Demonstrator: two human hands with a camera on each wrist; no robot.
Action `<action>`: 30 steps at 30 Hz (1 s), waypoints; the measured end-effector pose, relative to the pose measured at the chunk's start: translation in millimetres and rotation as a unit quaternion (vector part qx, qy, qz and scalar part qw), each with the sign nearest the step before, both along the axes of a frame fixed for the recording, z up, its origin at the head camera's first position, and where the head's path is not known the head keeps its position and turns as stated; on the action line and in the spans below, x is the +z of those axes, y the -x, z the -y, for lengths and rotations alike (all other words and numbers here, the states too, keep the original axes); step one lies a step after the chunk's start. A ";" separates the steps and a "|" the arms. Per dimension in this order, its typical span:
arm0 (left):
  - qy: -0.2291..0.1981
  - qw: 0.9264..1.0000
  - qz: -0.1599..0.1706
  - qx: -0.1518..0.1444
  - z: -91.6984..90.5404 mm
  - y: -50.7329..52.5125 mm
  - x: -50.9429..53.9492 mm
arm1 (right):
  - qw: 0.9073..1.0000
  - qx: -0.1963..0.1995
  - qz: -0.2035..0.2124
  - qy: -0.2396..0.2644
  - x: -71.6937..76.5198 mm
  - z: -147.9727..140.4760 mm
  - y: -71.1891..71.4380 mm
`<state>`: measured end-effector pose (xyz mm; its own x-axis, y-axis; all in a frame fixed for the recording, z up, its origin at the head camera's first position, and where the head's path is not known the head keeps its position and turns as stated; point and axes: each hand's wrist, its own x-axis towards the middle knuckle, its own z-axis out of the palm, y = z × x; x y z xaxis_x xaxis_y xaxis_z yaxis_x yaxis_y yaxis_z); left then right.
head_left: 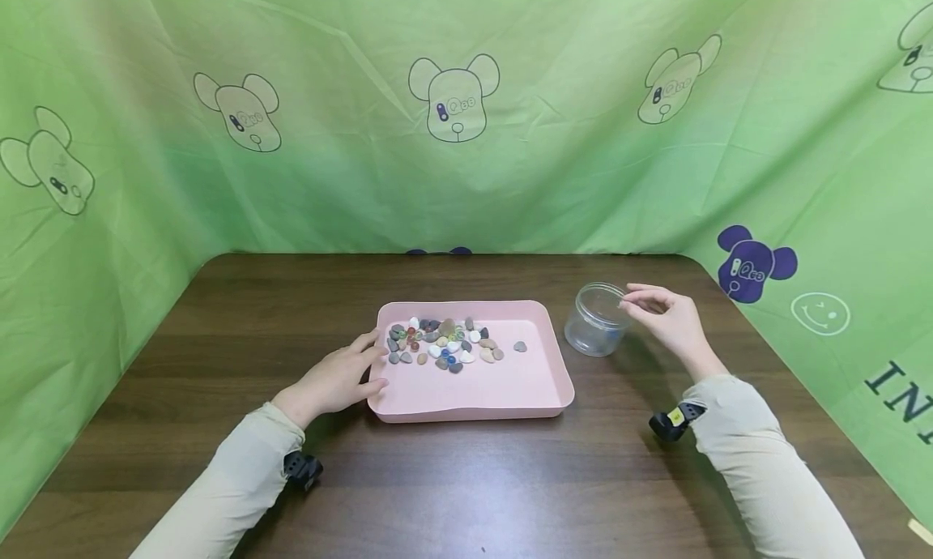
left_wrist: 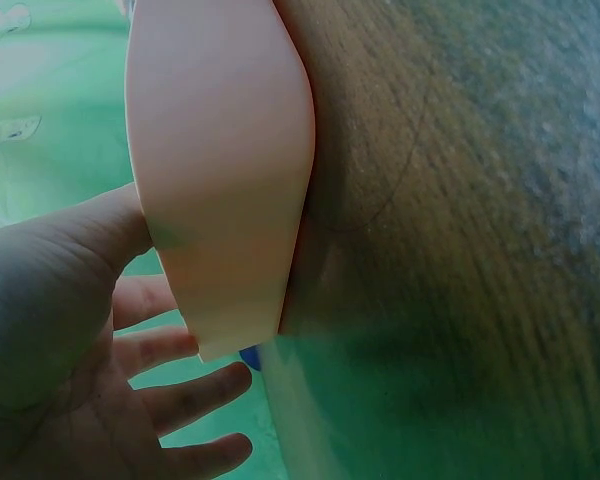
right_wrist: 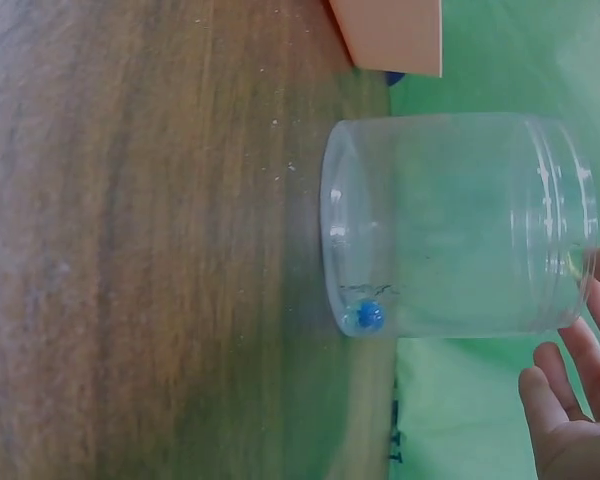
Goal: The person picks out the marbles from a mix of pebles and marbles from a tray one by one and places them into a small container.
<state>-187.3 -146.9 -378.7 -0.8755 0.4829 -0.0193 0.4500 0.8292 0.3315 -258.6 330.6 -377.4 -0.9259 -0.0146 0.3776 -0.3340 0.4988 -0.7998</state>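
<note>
My left hand [head_left: 331, 381] rests its spread, fairly straight fingers on the left edge of a pink tray [head_left: 466, 397]. In the left wrist view, the thumb [left_wrist: 115, 225] touches the tray's rim. Pebbles and glass marbles [head_left: 415, 346] lie mixed in the tray, mostly left and centre; one grey pebble [head_left: 520, 347] sits apart. Right of the tray stands a clear jar [head_left: 594, 332], lidless and upright. A blue marble [right_wrist: 370, 315] is at its bottom. My right hand [head_left: 666, 320] is at the jar's rim, its fingertips pinching a small marble [right_wrist: 576, 266], yellowish-green and partly hidden.
The brown wooden table [head_left: 452, 486] carries the tray and jar. A green printed curtain [head_left: 452, 186] hangs behind the table and along both sides. Each wrist wears a small black camera [head_left: 302, 470].
</note>
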 end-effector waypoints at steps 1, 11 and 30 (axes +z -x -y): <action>0.000 1.000 0.001 0.000 0.0 0.1 -0.1 | 1.000 -0.002 0.003 0.000 -1.2 -1.0 0.4; 0.001 1.000 0.001 -0.001 0.1 0.8 -1.3 | 1.000 -0.021 0.006 0.005 1.8 0.4 -1.9; 0.007 1.000 0.004 0.003 -0.1 1.7 -3.1 | 0.999 0.044 0.013 0.027 45.0 47.8 -4.8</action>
